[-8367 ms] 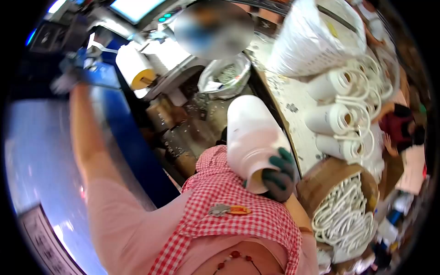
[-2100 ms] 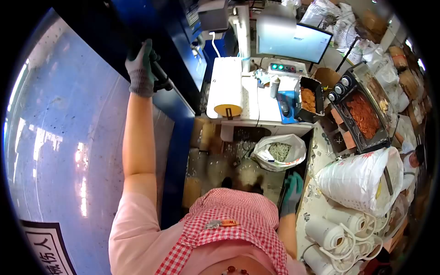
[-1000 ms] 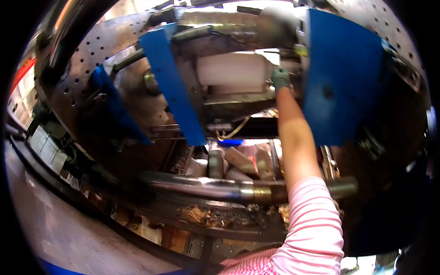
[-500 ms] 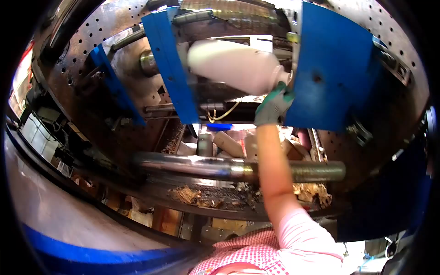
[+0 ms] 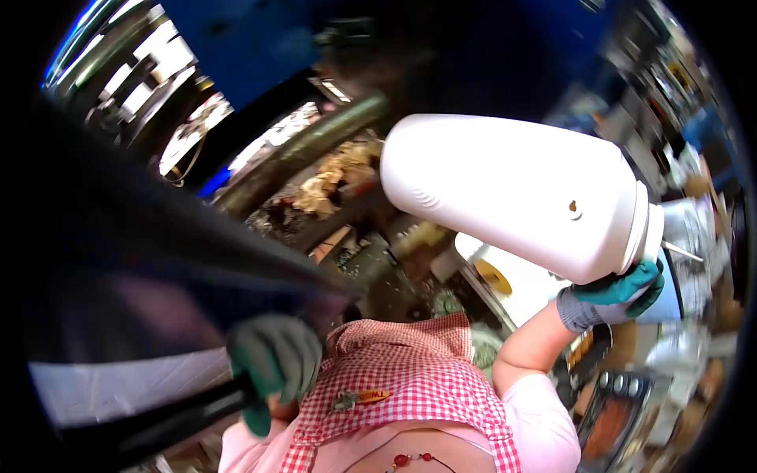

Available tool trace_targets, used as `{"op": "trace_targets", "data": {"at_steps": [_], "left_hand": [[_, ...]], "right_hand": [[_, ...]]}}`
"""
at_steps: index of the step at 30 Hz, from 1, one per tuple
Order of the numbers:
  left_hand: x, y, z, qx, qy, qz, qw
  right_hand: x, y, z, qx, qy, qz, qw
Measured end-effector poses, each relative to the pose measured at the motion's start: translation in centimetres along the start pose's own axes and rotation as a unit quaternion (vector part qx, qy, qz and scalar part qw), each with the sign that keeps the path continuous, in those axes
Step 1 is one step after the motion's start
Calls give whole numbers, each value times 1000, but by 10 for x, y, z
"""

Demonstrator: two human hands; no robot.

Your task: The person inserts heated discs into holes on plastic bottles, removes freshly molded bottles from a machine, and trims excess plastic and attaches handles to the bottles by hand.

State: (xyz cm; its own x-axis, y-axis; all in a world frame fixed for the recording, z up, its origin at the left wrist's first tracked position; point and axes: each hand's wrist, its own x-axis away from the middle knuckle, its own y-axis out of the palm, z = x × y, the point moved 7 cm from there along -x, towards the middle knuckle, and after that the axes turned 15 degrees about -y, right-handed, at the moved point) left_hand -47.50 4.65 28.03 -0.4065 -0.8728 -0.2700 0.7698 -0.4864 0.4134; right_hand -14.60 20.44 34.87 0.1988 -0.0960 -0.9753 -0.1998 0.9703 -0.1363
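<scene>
A large white plastic container (image 5: 505, 189) lies tilted across the upper right, its neck pointing right and down. My right hand (image 5: 619, 293), in a green and grey glove, is closed round the neck from below. A small dark spot shows on the container's side near the shoulder. At the lower left, my left hand (image 5: 276, 363), gloved too, is wrapped round a black bar-like handle (image 5: 158, 414) beside a large dark panel (image 5: 158, 229). The panel is blurred by motion.
Behind the panel are a metal bar (image 5: 315, 146) of the machine and crumpled brown scraps (image 5: 335, 180). A white roll with a yellow end (image 5: 493, 277) lies under the container. At the lower right sits a black tray of reddish material (image 5: 611, 422).
The white container has come out of the machine in my right hand and now hangs at the right. The view has turned right, and my left hand has come into sight on the handle.
</scene>
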Motion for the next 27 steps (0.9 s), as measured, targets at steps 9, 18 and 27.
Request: {"op": "trace_targets", "data": {"at_steps": [9, 18, 27], "left_hand": [[-205, 22, -29, -126, 122, 263, 949], [-373, -25, -71, -151, 149, 287, 934], [-368, -15, -81, -364, 386, 394, 751]], "right_hand": [[111, -171, 199, 215, 124, -173, 953], [141, -299, 196, 271, 202, -88, 937], [206, -336, 182, 49, 373, 113, 920]]}}
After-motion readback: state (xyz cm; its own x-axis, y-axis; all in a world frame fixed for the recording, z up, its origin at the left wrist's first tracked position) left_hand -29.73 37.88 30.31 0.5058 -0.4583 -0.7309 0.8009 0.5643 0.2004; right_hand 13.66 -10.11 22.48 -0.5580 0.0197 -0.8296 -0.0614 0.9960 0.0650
